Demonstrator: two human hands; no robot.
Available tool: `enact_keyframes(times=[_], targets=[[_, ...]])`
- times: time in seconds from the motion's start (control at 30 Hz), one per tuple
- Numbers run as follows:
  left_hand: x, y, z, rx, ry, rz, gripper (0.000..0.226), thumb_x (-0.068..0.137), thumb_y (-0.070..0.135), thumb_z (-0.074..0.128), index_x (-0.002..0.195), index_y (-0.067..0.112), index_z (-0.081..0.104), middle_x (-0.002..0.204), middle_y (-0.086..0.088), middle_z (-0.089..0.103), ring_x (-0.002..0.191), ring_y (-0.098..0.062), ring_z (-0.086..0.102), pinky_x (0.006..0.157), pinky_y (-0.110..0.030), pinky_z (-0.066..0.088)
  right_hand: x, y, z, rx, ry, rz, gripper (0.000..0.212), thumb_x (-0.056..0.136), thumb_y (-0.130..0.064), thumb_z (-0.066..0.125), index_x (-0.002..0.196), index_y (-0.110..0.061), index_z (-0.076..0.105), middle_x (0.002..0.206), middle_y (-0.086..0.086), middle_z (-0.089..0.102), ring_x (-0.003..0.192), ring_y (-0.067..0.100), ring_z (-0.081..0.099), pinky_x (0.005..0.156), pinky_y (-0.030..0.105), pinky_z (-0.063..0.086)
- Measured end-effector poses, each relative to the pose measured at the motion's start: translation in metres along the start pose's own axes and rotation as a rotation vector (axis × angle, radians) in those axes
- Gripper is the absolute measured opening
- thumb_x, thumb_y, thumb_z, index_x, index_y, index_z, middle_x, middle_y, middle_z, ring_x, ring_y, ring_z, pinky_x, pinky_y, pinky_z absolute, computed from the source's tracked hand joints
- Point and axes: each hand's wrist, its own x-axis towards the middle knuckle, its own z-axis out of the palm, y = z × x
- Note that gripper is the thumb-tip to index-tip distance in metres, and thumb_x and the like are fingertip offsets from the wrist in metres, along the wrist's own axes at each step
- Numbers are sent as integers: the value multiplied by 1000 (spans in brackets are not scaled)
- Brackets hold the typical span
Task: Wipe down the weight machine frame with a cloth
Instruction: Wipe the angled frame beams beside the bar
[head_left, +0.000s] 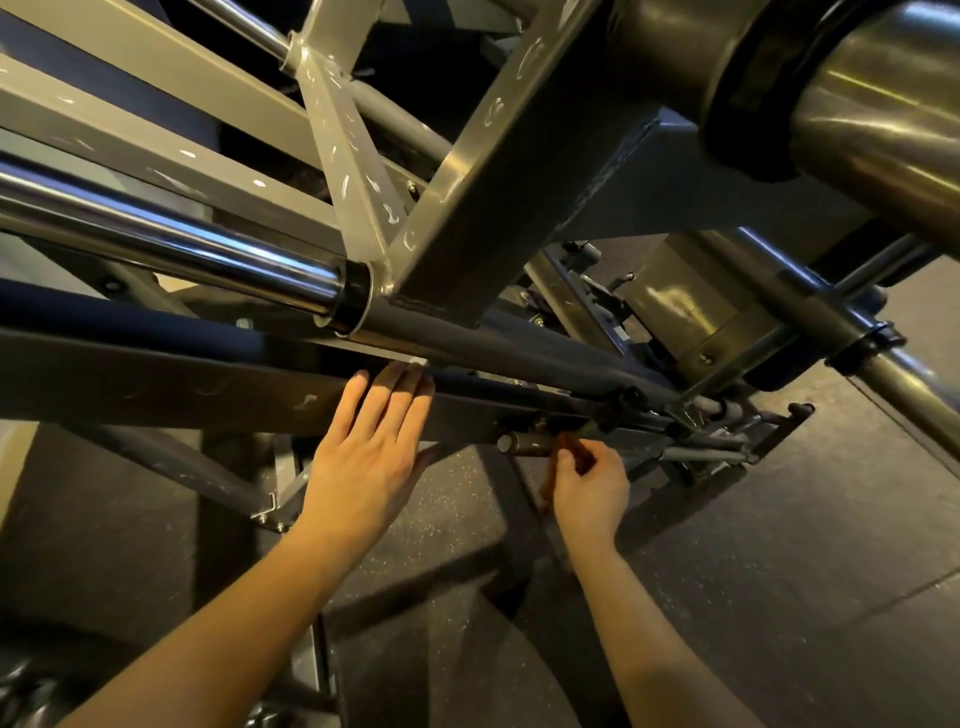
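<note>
- The step in hand looks like wiping a low, cramped part of the weight machine frame, around a short peg that sticks out beneath the dark lower beam.
- To do it well, the person would likely wrap the cloth round the peg and draw it along its full length, then work into the joints and brackets just behind it, where grime tends to collect.
- Bracing against the beam seems wise here, since the reach is awkward under the chrome rod and the grey cross members.
- The scuffed grey tubes higher up look as though they would need firmer pressure and a clean fold of cloth.
- The left hand lies flat with fingers straight and together, its fingertips pressed on the upper edge of the dark beam; it holds nothing.
- The right hand is curled, pinching a small reddish-brown cloth right beside the peg; whether cloth and peg touch cannot be told.
- Only a little of the cloth shows between the fingers, with a strip hanging below the hand.
- Below lies speckled rubber floor.
</note>
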Motion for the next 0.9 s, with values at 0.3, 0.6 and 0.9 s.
enact_keyframes(times=[0.3, 0.6, 0.9], targets=[[1, 2, 6, -10, 31, -23, 71, 78, 49, 81, 128, 3, 60, 127, -19, 64, 127, -35, 46, 126, -42, -1, -20, -10, 15, -63, -174, -238, 24, 99, -35, 62, 122, -29, 61, 112, -17, 55, 105, 3, 58, 98, 34, 54], [2, 3, 6, -20, 44, -27, 68, 78, 46, 82, 127, 3, 61, 125, -19, 64, 127, -35, 42, 126, -42, -2, 5, 0, 15, 168, -82, 61, 14, 102, -28, 57, 104, -42, 55, 111, -10, 60, 110, 12, 60, 102, 44, 53], [2, 6, 9, -28, 42, -42, 75, 74, 47, 86, 128, 3, 60, 128, -20, 62, 129, -37, 44, 126, -43, -2, 4, 8, 7, -188, -133, -240, 19, 100, -29, 60, 117, -36, 55, 108, -20, 51, 101, -1, 57, 82, 15, 43]])
